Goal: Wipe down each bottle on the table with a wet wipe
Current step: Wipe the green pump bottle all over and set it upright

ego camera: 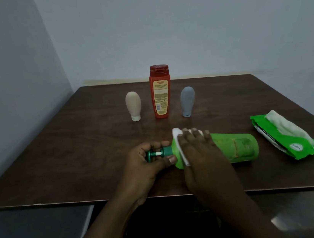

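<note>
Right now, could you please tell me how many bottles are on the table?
4. The green pump bottle lies on its side near the front edge; the orange bottle stands farther back, the beige bottle to its left and the grey bottle to its right. None appears hidden.

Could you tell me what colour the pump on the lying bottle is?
Dark green pump, clearest in the head view.
</note>
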### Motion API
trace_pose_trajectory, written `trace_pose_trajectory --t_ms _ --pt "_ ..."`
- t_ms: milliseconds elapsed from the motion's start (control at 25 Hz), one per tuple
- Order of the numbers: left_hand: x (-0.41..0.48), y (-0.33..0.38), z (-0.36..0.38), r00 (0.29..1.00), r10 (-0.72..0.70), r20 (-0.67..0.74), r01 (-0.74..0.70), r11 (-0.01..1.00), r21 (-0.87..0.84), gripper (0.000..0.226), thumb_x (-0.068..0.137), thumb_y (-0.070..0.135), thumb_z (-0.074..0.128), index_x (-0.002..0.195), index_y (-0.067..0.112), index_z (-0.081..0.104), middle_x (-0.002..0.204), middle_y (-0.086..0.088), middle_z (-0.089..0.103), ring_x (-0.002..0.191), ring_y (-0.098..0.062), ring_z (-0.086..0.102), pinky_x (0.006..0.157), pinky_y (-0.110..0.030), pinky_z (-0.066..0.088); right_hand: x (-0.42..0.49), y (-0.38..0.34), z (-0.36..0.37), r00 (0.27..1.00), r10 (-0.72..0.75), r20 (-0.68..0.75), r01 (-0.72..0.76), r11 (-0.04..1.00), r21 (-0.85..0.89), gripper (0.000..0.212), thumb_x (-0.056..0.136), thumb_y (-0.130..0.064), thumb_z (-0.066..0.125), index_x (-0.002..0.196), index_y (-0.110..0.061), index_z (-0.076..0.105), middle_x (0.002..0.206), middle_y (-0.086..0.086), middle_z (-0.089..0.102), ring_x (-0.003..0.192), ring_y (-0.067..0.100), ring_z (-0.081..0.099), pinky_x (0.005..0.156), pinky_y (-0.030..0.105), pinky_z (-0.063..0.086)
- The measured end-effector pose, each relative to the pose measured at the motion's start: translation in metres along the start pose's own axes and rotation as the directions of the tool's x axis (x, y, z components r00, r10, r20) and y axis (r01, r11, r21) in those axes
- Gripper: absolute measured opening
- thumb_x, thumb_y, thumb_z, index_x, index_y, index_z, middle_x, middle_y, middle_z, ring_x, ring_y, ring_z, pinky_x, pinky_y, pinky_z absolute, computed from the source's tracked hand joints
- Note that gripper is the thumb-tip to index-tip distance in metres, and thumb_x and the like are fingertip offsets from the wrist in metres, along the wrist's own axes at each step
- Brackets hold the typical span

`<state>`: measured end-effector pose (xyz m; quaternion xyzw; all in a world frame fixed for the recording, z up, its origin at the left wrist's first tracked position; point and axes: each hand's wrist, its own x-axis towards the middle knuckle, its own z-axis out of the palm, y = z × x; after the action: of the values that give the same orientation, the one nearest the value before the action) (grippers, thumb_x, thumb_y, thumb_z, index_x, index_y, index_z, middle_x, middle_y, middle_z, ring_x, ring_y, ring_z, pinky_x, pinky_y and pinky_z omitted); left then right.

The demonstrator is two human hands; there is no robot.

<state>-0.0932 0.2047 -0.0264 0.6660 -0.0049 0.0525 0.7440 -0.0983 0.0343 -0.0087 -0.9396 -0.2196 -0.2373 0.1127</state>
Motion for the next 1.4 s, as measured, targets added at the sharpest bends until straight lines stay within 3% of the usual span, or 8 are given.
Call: trace_pose_trajectory --t_ms 120,360,480,640,800,1040,1200,1400 --pt "0.002 -0.003 -0.001 1.0 0.01 -0.019 -0.01 1.0 -0.022 0.036 0.075 -0.007 0.084 0.108 0.007 0.078 0.106 -0.012 0.081 0.102 -0.03 0.077 0.091 -0.044 0.061 0.002 0.0 0.001 0.992 -0.119 0.045 0.122 0.991 -0.062 0.061 0.087 -0.024 0.033 0.144 -0.005 0.044 0.15 0.014 0.043 0.142 0.03 0.036 0.118 0.055 0.022" --pt "0.006 -0.006 0.0 0.999 0.005 -0.039 -0.008 0.998 -0.06 0.038 0.072 -0.009 0.085 0.105 0.006 0.077 0.105 -0.012 0.08 0.097 -0.026 0.076 0.093 -0.043 0.06 -0.009 0.078 -0.012 0.967 0.254 -0.021 -0.254 0.955 -0.156 0.058 0.084 -0.019 0.041 0.14 -0.008 0.051 0.138 0.016 0.057 0.132 0.032 0.05 0.116 0.058 0.024" --pt "0.007 -0.006 0.0 0.999 0.001 -0.036 -0.005 0.996 -0.09 0.038 0.071 -0.012 0.084 0.105 0.005 0.076 0.105 -0.013 0.08 0.096 -0.026 0.076 0.093 -0.043 0.059 -0.006 0.064 -0.008 0.954 0.298 -0.031 -0.298 0.935 -0.193 0.058 0.086 -0.021 0.04 0.141 -0.004 0.048 0.14 0.019 0.054 0.132 0.035 0.048 0.117 0.056 0.021" --pt "0.01 -0.008 -0.002 0.999 -0.018 -0.037 0.014 0.994 -0.106 0.037 0.07 -0.01 0.085 0.102 0.007 0.078 0.104 -0.015 0.08 0.1 -0.034 0.076 0.092 -0.046 0.06 0.005 0.003 0.006 0.998 0.062 0.026 -0.059 0.993 -0.104 0.061 0.094 -0.027 0.03 0.151 -0.007 0.029 0.155 0.014 0.033 0.145 0.03 0.028 0.12 0.05 0.014" --pt "0.01 -0.01 -0.005 0.999 -0.039 -0.025 0.035 0.989 -0.144 0.038 0.07 -0.013 0.082 0.101 0.009 0.079 0.105 -0.017 0.08 0.103 -0.037 0.075 0.092 -0.049 0.059 0.008 -0.012 0.006 0.99 -0.134 0.049 0.135 0.991 -0.022 0.058 0.098 -0.03 0.03 0.153 -0.012 0.026 0.16 0.005 0.023 0.15 0.021 0.014 0.122 0.047 0.008" --pt "0.013 -0.012 -0.002 0.998 -0.014 -0.058 0.005 0.989 -0.148 0.041 0.067 -0.013 0.083 0.103 0.005 0.075 0.1 -0.013 0.081 0.09 -0.022 0.076 0.076 -0.03 0.063 0.004 0.086 -0.005 0.978 0.208 -0.001 -0.205 0.965 -0.166 0.054 0.096 -0.026 0.034 0.148 -0.011 0.039 0.15 0.013 0.044 0.141 0.028 0.038 0.12 0.053 0.013" --pt "0.014 -0.007 -0.004 0.999 -0.039 -0.016 0.035 0.982 -0.185 0.047 0.062 -0.011 0.084 0.106 0.002 0.074 0.101 -0.016 0.08 0.091 -0.024 0.076 0.076 -0.03 0.064 0.005 0.097 -0.01 0.937 0.35 -0.007 -0.343 0.915 -0.211 0.049 0.099 -0.024 0.041 0.145 -0.007 0.042 0.146 0.016 0.048 0.139 0.034 0.039 0.119 0.053 0.013" --pt "0.015 -0.001 -0.01 0.995 -0.1 0.021 0.103 0.98 -0.173 0.047 0.072 -0.017 0.077 0.118 -0.006 0.07 0.113 -0.026 0.076 0.111 -0.042 0.071 0.1 -0.051 0.058 0.014 0.015 -0.001 0.996 0.063 0.058 -0.062 0.998 -0.025 0.06 0.095 -0.019 0.037 0.153 -0.006 0.024 0.157 0.014 0.031 0.147 0.028 0.025 0.121 0.041 0.004"
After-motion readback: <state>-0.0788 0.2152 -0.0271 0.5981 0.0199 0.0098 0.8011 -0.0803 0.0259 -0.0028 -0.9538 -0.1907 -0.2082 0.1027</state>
